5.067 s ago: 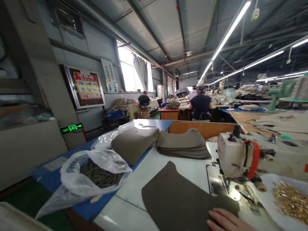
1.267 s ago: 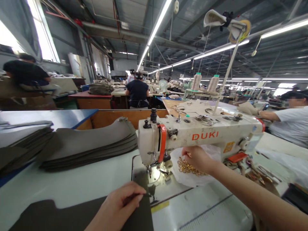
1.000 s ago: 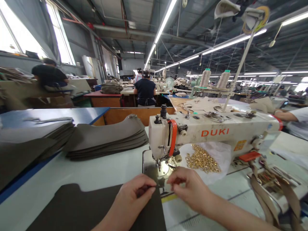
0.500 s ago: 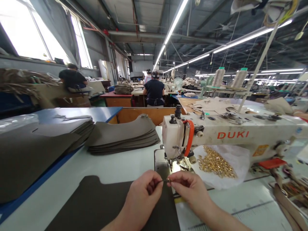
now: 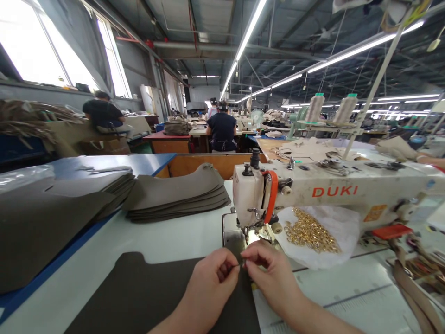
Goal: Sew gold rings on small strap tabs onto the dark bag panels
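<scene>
My left hand (image 5: 212, 284) is closed, thumb and forefinger pinching the end of a thin dark strip. Facing it, my right hand (image 5: 273, 276) pinches a small metal ring, mostly covered by the fingertips. Both hands meet just in front of the sewing machine's needle area, over a dark grey-brown sheet piece (image 5: 146, 297) lying flat on the table. Behind them stands the white sewing machine (image 5: 333, 190) with its orange lever. Under its arm, a white plastic bag (image 5: 349, 232) bears a heap of gold-coloured metal rings (image 5: 313, 234).
Stacked dark sheet pieces (image 5: 174, 195) lie left of the machine, with a larger stack (image 5: 52, 218) on the blue table. At right are straps (image 5: 413, 292) and a red box (image 5: 391, 232). Thread cones (image 5: 316, 109) stand behind. Other people (image 5: 221, 127) sit farther off.
My fingertips have shifted slightly, and the ring between them shows less. The whole view has moved a little; the sheet piece stays in place.
</scene>
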Tool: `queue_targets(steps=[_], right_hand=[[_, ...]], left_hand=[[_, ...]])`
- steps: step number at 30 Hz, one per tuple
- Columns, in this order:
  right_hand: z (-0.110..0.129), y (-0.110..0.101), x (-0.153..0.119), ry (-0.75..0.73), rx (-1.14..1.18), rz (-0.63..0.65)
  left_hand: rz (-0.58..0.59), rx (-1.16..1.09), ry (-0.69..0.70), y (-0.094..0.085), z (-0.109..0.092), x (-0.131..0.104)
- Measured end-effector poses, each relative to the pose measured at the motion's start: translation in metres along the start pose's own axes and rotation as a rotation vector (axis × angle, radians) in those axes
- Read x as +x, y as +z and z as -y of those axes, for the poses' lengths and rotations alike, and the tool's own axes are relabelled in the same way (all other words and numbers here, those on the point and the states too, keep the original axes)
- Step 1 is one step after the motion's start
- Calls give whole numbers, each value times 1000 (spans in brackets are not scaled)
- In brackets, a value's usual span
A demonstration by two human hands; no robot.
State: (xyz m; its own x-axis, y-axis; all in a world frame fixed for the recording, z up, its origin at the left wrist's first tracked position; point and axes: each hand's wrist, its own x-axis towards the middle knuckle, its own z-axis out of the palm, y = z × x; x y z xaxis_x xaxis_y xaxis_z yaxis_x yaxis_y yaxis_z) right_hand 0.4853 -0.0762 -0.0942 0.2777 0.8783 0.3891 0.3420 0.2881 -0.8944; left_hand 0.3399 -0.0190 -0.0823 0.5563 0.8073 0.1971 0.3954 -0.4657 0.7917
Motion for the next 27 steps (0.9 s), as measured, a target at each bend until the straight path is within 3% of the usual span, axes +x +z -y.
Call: queue_targets(steps=[5, 14, 22, 24, 27], right_hand=[[-2, -3, -4, 84, 111, 60], [-4, -6, -5, 89, 147, 72], [9, -6, -6, -283, -298, 130], [10, -7, -6, -257, -287, 146], [7, -8, -6, -103, -176, 135]], left_hand=[[26, -124, -103, -5, 1, 2], [20, -91, -65, -4, 1, 0], [18, -17, -24, -2, 0, -1], [18, -13, -27, -3, -2, -1], [23, -25, -36, -5, -4, -2]])
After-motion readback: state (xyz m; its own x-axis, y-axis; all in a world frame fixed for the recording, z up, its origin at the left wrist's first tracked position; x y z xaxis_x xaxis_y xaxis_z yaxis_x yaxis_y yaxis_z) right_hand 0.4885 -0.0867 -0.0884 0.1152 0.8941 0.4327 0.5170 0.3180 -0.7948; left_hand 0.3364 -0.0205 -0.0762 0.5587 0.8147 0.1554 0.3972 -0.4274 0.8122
